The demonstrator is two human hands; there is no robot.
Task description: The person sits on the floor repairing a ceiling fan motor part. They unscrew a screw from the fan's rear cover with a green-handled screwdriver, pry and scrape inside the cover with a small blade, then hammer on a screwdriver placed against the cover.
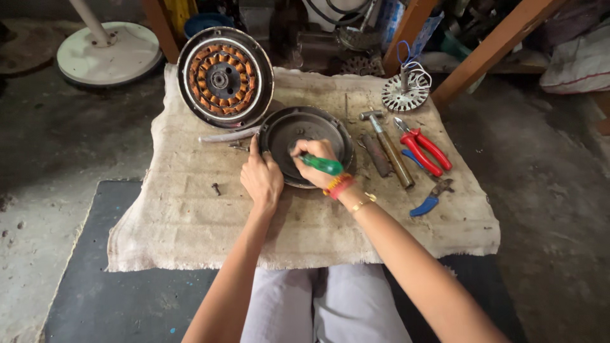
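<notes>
While seated over burlap cloth (pixel 190 222): right hand (pixel 316 162) clamped on green-handled screwdriver (pixel 323 164), tip down in dark round motor cover (pixel 305 130); left hand (pixel 261 176) steadying cover's rim, fingers loosely curled. Hammer (pixel 387 147), red pliers (pixel 424 150) alongside.

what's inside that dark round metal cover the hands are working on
Inside the dark round cover little shows: a bare, dished metal floor with small holes. The right hand, gripping a green-handled screwdriver, covers the lower part, hiding the tip. The left hand steadies the rim.
</notes>
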